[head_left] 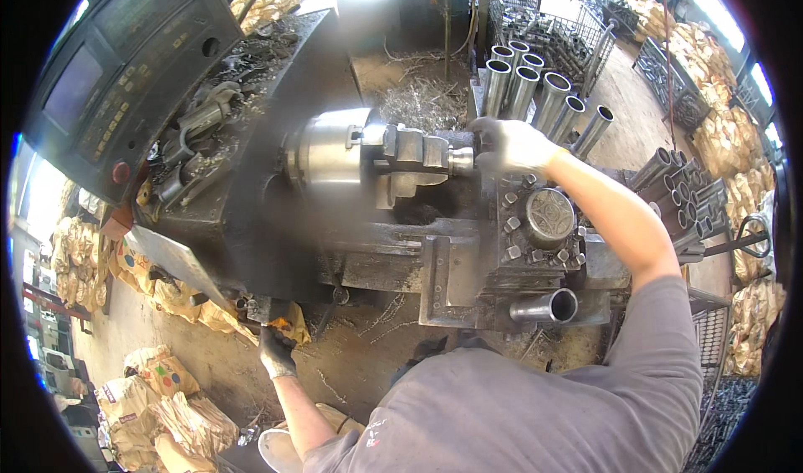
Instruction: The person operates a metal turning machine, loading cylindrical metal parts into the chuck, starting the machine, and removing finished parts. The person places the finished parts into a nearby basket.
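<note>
My right hand [512, 145], in a white glove, is closed around the end of a short metal tube [461, 160] that sticks out of the lathe chuck [335, 151]. The chuck jaws [410, 148] clamp the tube's other end. My left hand [277, 353], in a black glove, reaches down at the lower left. It grips a dark lever [272, 314] under the front of the lathe bed, beside a yellow sack. My grey sleeve and shoulder fill the bottom of the view.
The tool post [544, 218] sits just below my right forearm, and a loose tube [548, 306] lies on the carriage. Upright tubes [535, 88] stand behind the lathe; a tube stack [682, 193] lies at right. A control panel [109, 80] is at upper left. Swarf [418, 101], wire crates and sacks surround the lathe.
</note>
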`<state>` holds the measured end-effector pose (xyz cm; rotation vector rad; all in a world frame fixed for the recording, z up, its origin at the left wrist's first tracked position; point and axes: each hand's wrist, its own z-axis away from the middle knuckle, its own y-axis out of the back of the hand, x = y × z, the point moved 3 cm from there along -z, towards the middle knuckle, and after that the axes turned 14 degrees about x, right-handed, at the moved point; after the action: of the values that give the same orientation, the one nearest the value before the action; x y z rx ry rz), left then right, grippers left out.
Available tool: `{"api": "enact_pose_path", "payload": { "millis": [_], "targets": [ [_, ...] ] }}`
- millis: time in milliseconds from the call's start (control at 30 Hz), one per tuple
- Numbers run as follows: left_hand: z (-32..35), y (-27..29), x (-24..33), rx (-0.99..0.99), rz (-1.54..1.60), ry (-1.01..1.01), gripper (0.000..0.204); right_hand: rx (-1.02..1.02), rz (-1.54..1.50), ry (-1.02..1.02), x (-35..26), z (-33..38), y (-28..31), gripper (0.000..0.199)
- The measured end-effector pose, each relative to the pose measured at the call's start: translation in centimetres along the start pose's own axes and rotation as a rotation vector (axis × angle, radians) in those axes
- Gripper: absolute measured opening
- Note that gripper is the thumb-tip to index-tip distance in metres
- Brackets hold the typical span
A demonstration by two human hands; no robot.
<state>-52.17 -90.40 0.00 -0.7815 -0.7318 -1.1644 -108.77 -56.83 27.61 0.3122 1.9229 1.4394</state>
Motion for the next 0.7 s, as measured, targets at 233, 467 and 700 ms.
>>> {"api": "enact_pose_path", "payload": {
  "millis": [233,467,700],
  "targets": [
    [17.1,-9.5,18.2,0.14,-0.285,-1.865,0.042,0.763,-0.552,-0.352,2.6,22.2,6.6,0.038],
    [11.9,-32.4,36.0,0.189,-1.328,-1.547,0.083,0.881,-0.604,-0.599,4.0,37.3,0.4,0.035],
    [19.1,-27.4,29.6,0.204,-0.639,-1.942,0.063,0.784,-0.478,-0.63,0.5,42.1,-1.2,0.037]
  ]
}}
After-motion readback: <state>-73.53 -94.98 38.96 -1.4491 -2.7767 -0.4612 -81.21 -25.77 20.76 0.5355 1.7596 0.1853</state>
